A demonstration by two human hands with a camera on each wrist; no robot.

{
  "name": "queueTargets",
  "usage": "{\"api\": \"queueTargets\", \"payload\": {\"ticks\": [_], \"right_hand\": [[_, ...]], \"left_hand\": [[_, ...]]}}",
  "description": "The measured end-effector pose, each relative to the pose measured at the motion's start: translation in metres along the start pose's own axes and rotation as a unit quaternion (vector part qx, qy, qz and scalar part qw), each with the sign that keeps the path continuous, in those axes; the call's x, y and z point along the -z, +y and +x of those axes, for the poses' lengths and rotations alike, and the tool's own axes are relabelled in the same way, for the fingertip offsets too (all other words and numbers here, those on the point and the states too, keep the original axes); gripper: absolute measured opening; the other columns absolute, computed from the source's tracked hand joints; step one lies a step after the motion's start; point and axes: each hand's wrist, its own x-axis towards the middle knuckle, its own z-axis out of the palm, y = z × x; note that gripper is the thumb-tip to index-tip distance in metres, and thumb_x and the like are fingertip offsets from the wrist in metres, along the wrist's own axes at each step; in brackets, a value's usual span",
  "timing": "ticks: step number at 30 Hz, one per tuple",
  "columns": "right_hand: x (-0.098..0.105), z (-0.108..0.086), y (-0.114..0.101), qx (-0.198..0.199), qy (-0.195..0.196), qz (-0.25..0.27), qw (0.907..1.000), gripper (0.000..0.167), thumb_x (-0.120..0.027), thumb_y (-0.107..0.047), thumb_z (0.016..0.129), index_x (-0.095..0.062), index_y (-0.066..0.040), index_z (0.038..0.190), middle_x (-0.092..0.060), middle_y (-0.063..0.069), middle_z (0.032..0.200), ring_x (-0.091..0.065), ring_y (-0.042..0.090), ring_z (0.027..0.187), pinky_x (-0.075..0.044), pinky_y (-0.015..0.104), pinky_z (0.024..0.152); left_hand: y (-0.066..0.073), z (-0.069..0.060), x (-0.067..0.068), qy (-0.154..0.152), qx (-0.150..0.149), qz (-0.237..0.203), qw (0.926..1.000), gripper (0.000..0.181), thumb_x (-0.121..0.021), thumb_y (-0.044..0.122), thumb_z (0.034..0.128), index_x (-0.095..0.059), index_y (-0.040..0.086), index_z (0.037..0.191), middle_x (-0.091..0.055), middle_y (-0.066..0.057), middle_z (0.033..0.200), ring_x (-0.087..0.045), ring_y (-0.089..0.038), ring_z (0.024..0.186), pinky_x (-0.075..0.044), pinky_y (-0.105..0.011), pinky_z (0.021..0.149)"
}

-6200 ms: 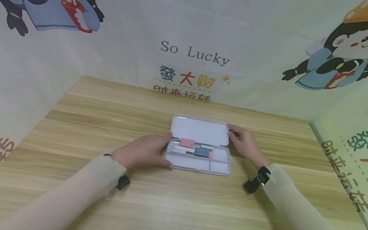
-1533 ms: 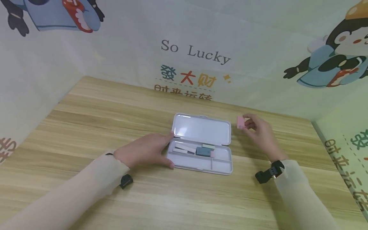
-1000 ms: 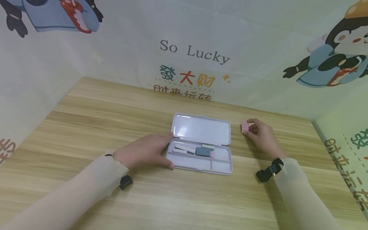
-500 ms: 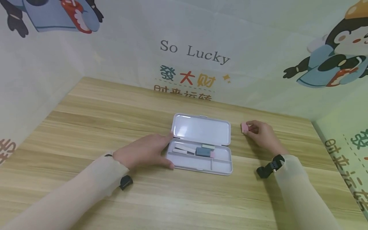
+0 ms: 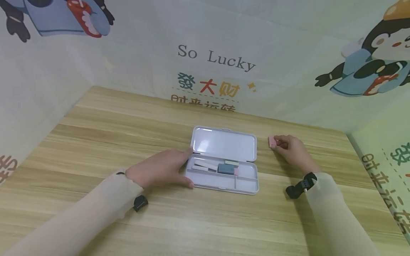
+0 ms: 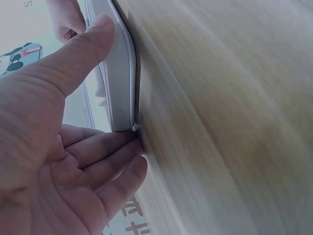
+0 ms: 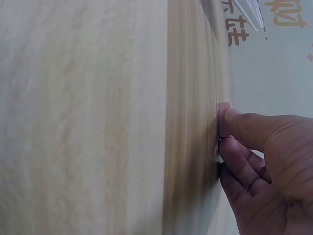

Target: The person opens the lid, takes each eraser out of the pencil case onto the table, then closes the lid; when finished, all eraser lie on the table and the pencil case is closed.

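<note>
A white pencil case (image 5: 224, 142) lies unfolded on the wooden table, its lid laid back. Across its left end my left hand (image 5: 160, 168) holds it, thumb at the front edge and fingers by the hinge; the left wrist view shows the thumb (image 6: 80, 54) against the case's wall (image 6: 120, 83). To the right of the lid, my right hand (image 5: 293, 151) pinches a pink eraser (image 5: 272, 142) that sits low at the tabletop. In the right wrist view the thumb presses the eraser (image 7: 224, 120), and the curled fingers (image 7: 239, 161) reach the table.
Inside the case's tray lie several white sticks (image 5: 205, 165), a blue block with a pink end (image 5: 226, 169) and a pale green piece (image 5: 232, 163). Dividers split the tray. A printed cloth (image 5: 144, 53) stands behind the table (image 5: 192, 220) and along its sides.
The pink eraser, first in the tray, has come out in my right hand and down to the table right of the lid. In the last half second it tilts slightly lower. My left hand stays.
</note>
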Motion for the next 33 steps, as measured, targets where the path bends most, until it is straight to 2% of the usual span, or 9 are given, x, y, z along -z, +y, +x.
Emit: {"api": "queueTargets", "payload": {"ticks": [8,17,21,25,28,31,33], "right_hand": [[-0.001,0.000,-0.001,0.003,0.003,-0.004,1.0000,0.046,-0.062,-0.014,0.105,-0.056,0.012,0.142,-0.065,0.035,0.124,-0.066,0.048,0.114,-0.056,0.059,0.101],[0.003,-0.005,-0.001,0.010,0.007,-0.007,0.9999,0.046,-0.063,-0.015,0.105,-0.055,0.014,0.140,-0.065,0.036,0.123,-0.066,0.050,0.114,-0.055,0.061,0.101],[0.003,-0.005,-0.003,0.024,0.021,-0.016,0.9994,0.044,-0.060,-0.013,0.106,-0.055,0.016,0.138,-0.062,0.038,0.121,-0.066,0.050,0.108,-0.057,0.059,0.094],[0.004,-0.009,-0.010,0.048,0.063,-0.012,0.9968,0.039,-0.057,-0.006,0.104,-0.056,0.017,0.136,-0.059,0.039,0.120,-0.064,0.047,0.101,-0.056,0.054,0.085],[0.002,-0.013,-0.021,0.071,0.089,-0.006,0.9935,0.037,-0.059,-0.006,0.104,-0.059,0.013,0.135,-0.059,0.035,0.121,-0.064,0.046,0.102,-0.057,0.055,0.087],[-0.001,-0.016,-0.036,0.120,0.096,-0.009,0.9881,0.033,-0.062,-0.005,0.103,-0.062,0.011,0.132,-0.063,0.030,0.116,-0.066,0.044,0.102,-0.059,0.058,0.091],[-0.004,-0.018,-0.047,0.156,0.085,-0.008,0.9840,0.031,-0.064,-0.002,0.101,-0.065,0.009,0.130,-0.066,0.026,0.112,-0.068,0.039,0.100,-0.060,0.056,0.091]], "left_hand": [[-0.001,-0.001,-0.001,0.004,0.000,-0.003,1.0000,0.094,-0.091,0.040,0.0797,-0.044,0.007,0.154,-0.071,-0.003,0.127,-0.064,-0.016,0.106,-0.054,-0.043,0.106],[0.003,0.000,0.000,0.004,-0.002,0.003,1.0000,0.100,-0.091,0.042,0.0796,-0.039,0.010,0.159,-0.071,-0.002,0.125,-0.064,-0.016,0.104,-0.054,-0.042,0.105],[0.003,0.000,0.000,0.003,0.000,0.002,1.0000,0.100,-0.091,0.041,0.0793,-0.038,0.010,0.159,-0.072,-0.002,0.123,-0.064,-0.015,0.102,-0.055,-0.042,0.104],[0.002,-0.001,0.000,0.004,-0.001,0.002,1.0000,0.100,-0.090,0.041,0.0797,-0.038,0.010,0.159,-0.072,-0.002,0.124,-0.064,-0.015,0.102,-0.055,-0.043,0.104],[0.002,-0.001,0.000,0.003,-0.002,0.003,1.0000,0.098,-0.090,0.042,0.0801,-0.040,0.010,0.158,-0.072,-0.002,0.124,-0.064,-0.015,0.102,-0.055,-0.042,0.104],[0.002,-0.001,0.000,0.003,0.000,0.005,1.0000,0.095,-0.090,0.042,0.0799,-0.042,0.009,0.155,-0.071,-0.002,0.123,-0.063,-0.015,0.102,-0.055,-0.042,0.103],[0.002,-0.001,0.000,0.002,0.003,0.005,1.0000,0.095,-0.090,0.042,0.0799,-0.043,0.007,0.155,-0.071,-0.003,0.124,-0.064,-0.016,0.103,-0.055,-0.042,0.104]]}}
